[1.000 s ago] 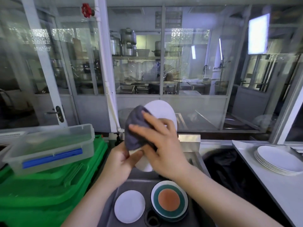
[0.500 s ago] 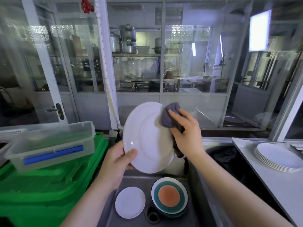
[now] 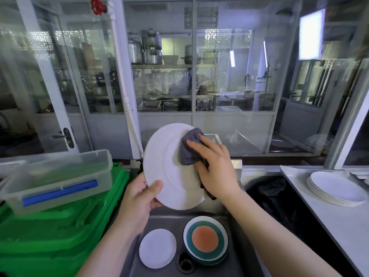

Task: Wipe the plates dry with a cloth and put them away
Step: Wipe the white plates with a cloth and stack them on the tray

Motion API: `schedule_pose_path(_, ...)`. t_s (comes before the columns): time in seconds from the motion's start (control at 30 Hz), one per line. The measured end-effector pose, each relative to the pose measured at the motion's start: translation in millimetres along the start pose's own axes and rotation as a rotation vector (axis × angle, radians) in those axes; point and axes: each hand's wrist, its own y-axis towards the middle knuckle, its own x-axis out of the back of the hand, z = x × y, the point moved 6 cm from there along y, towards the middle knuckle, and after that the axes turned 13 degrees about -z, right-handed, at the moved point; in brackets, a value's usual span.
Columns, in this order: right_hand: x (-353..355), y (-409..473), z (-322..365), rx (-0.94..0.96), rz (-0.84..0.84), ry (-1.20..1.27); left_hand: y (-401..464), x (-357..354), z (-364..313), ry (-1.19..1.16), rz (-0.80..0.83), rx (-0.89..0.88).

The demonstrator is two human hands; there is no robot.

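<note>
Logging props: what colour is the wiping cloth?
Dark grey cloth, clearest in the head view.

My left hand (image 3: 139,198) grips the lower-left rim of a white plate (image 3: 169,168), tilted up facing me above the sink (image 3: 235,256), while my right hand (image 3: 215,168) presses a grey cloth (image 3: 189,150) against its upper right. Below at 6 o'clock lie a small white plate (image 3: 157,247) and a teal-and-orange dish (image 3: 205,239). At 3 o'clock a stack of white plates (image 3: 337,187) sits on the counter (image 3: 319,216); at 9 o'clock a clear lidded box (image 3: 58,178) rests on green crates (image 3: 60,236).
</note>
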Motion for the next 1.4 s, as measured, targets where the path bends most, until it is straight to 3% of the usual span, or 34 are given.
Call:
schedule_pose_path(0.13, -1, -24, -23, -0.06, -0.024, -0.032, 1, 9, -2, -0.041, -0.025, 0.008)
schedule_pose_path(0.2, -1, -36, -34, -0.205, -0.076, 0.126, 2, 13, 0, -0.06, -0.026, 0.029)
schedule_pose_path(0.33, -6, -57, -65, -0.98, -0.172, 0.653, 5, 19, 5, -0.164, -0.044, 0.083)
schedule_pose_path(0.4, -13, -65, -67, -1.222, -0.116, 0.883, 6, 19, 8, -0.242, -0.044, 0.117)
schedule_pose_path(0.6, -6, -56, -47, -1.326, 0.014, 0.943, 2, 15, 24, -0.397, 0.035, 0.233)
schedule_pose_path(0.77, 5, -41, -50, -1.28, -0.033, 0.881, -2, 13, 29, -0.31, 0.185, 0.36)
schedule_pose_path(0.9, 8, -32, -48, -1.269, 0.023, 0.909, 22, 32, 21, -0.388, 0.06, 0.51)
schedule_pose_path(0.97, 7, -32, -45, -1.312, 0.081, 0.911, 33, 36, 4, -0.275, 0.086, 0.46)
schedule_pose_path(1.1, 7, -33, -38, -1.344, 0.164, 0.924, 38, 26, -25, -0.011, 0.299, 0.319)
schedule_pose_path(1.2, 8, -25, -45, -1.264, 0.041, 0.847, 40, 26, -34, -0.029, 0.274, 0.262)
schedule_pose_path(1.3, 12, -10, -50, -1.029, -0.147, 0.829, 38, 27, -35, -0.048, 0.175, 0.187)
schedule_pose_path(1.4, 20, 1, -33, -0.477, -0.139, 0.376, 31, 16, -41, -0.091, 0.065, 0.089)
